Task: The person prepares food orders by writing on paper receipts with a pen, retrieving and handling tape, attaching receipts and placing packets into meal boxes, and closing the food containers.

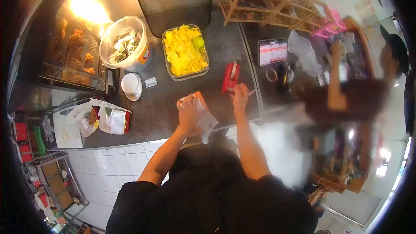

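Note:
My left hand (187, 112) is closed on an orange-and-white bag (207, 119) near the counter's front edge. Its pale, thin part hangs down to the right of the fingers. My right hand (239, 97) is closed just in front of a red tape dispenser (230, 77), which carries a roll of tape. A slim whitish piece sticks out to the right of that hand's fingers. What the fingertips pinch is too small to make out.
A metal tray of yellow food (184, 52), a white bucket (123, 45) and a lit food cabinet (71, 43) stand behind. Filled paper bags (110, 119) sit left. A tablet (272, 52) lies right, with a co-worker (346, 99) beyond.

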Demonstrator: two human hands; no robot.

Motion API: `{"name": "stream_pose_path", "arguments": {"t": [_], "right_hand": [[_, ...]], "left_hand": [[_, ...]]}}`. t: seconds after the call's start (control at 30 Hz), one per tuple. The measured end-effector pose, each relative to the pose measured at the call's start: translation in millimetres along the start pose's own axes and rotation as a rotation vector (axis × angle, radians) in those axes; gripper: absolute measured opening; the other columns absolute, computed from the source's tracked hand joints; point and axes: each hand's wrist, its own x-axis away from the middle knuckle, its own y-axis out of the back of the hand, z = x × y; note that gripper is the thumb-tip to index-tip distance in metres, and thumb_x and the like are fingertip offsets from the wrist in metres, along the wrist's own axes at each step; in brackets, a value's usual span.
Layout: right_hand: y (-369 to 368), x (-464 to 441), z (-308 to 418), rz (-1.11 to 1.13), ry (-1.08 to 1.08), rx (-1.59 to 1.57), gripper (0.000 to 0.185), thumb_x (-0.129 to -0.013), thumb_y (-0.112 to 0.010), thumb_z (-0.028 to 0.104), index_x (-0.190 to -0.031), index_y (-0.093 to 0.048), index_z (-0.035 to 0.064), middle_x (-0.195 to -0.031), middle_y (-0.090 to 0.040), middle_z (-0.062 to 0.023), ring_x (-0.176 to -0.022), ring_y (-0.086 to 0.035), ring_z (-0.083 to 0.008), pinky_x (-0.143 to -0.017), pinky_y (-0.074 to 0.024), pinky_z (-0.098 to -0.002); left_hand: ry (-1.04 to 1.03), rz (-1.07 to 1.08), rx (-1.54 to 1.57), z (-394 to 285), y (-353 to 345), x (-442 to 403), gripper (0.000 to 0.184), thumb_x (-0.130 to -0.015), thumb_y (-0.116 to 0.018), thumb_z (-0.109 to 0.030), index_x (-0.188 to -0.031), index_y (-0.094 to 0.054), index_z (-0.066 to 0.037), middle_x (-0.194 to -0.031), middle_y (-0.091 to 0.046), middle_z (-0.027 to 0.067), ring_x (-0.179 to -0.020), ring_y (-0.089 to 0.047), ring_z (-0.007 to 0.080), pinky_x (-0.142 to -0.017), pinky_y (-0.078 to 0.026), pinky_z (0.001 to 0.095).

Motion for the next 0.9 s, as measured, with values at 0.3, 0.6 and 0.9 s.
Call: {"name": "stream_pose_path", "arguments": {"t": [0.3, 0.6, 0.9], "right_hand": [[-12, -13, 78, 0.232, -0.541, -0.111, 0.031, -0.092, -0.066, 0.021, -0.116, -0.064, 0.0020, -0.113, -0.067, -0.0094, -0.100, -0.067, -0.0225, -0.081, -0.0553, -0.0405], [2, 46, 26, 0.156, -0.087, -0.030, 0.011, -0.088, -0.070, 0.008, -0.091, -0.067, -0.0024, -0.115, -0.063, -0.0096, -0.093, -0.061, -0.0152, -0.077, -0.0491, -0.0310], [-14, 59, 15, 0.056, 0.085, 0.174, 0.012, -0.088, -0.073, 0.012, -0.086, -0.070, 0.0010, -0.080, -0.061, -0.0017, -0.073, -0.058, -0.0121, -0.065, -0.0448, -0.0283]], "left_hand": [[-0.020, 0.118, 0.262, 16, -56, 32, 0.069, -0.076, -0.076, -0.031, -0.131, -0.050, 0.002, -0.136, -0.048, 0.0211, -0.130, -0.045, 0.0404, -0.108, -0.035, 0.0516], [-0.004, 0.262, 0.584, 2, -27, 31, 0.082, -0.085, -0.071, -0.035, -0.148, -0.036, 0.004, -0.157, -0.033, 0.0207, -0.148, -0.028, 0.0369, -0.120, -0.023, 0.0492], [-0.025, 0.292, 0.213, 10, -13, 14, 0.084, -0.078, -0.075, -0.047, -0.145, -0.046, -0.004, -0.158, -0.033, 0.0173, -0.149, -0.024, 0.0389, -0.120, -0.017, 0.0577]]}}
